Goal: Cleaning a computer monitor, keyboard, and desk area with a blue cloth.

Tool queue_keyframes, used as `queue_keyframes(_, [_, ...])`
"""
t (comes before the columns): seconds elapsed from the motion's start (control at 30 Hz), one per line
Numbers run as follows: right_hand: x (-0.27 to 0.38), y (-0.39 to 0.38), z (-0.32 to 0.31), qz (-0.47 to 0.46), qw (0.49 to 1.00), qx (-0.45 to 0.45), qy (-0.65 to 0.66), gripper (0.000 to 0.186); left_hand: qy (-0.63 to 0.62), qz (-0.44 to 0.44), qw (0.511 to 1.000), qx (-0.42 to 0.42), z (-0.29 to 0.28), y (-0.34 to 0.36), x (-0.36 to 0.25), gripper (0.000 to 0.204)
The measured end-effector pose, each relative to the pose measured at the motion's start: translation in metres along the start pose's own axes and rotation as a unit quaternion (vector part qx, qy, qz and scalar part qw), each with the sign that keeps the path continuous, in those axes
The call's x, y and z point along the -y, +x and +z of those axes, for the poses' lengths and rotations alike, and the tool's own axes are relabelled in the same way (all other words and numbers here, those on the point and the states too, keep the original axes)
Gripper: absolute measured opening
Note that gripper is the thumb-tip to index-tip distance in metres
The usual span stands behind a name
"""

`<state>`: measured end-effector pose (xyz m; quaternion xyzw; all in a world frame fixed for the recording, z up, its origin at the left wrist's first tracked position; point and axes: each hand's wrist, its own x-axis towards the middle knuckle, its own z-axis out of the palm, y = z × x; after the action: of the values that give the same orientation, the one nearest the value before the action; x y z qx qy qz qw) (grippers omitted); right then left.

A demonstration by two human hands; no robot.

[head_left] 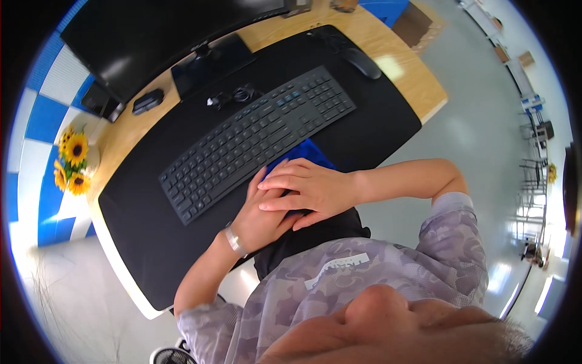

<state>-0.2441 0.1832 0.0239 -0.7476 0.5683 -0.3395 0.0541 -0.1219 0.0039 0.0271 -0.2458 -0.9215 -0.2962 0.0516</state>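
Just beyond the overlapped fingers (282,182), the keyboard (260,133) barred any low path forward, with some blue fabric (312,155) bunched between. Farther past the fingertips, a coiled cable (242,93) and the monitor base (212,64) stood in the way. Left of the fingers, bare black mat (145,249) gave passage; to their right, mat lay open around the keyboard's end, up to the mouse (362,64).

Wooden desk (427,91), black mat (140,242), keyboard (257,142), mouse (362,63)
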Motion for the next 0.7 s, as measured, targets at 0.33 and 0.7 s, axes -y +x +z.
queue_keyframes(0.33, [-0.007,0.017,0.032,0.034,0.998,0.021,-0.039,0.068,-0.283,-0.2,0.925,-0.155,-0.01,-0.06,0.02,0.032])
queue_keyframes(0.7, [-0.017,-0.057,-0.026,0.143,0.989,0.022,-0.031,0.035,-0.408,-0.209,0.865,-0.204,-0.006,-0.058,0.028,0.05])
